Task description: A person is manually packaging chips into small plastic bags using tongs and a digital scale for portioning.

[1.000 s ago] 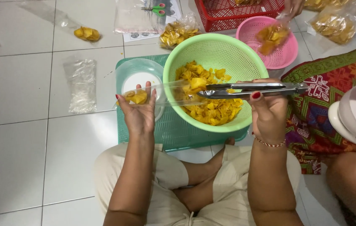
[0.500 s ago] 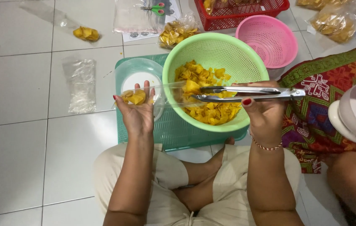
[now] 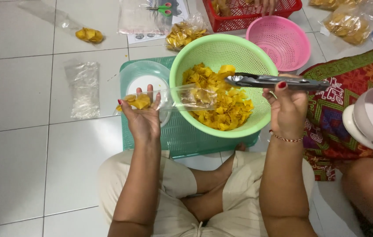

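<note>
Metal tongs [image 3: 278, 81] in right hand [image 3: 288, 109]; left hand [image 3: 142, 117] holds clear bag [image 3: 169, 97].

A clear plastic bag [image 3: 169, 97] lies horizontally, its open mouth over the green plastic colander [image 3: 221, 57] of yellow chips [image 3: 221, 103]; closed metal tongs [image 3: 274, 81] hover level above them.

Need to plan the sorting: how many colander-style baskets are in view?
3: green basket of yellow chips before the person, empty pink basket beyond it, red basket at the top edge, cut off; more may lie beyond view.
</note>
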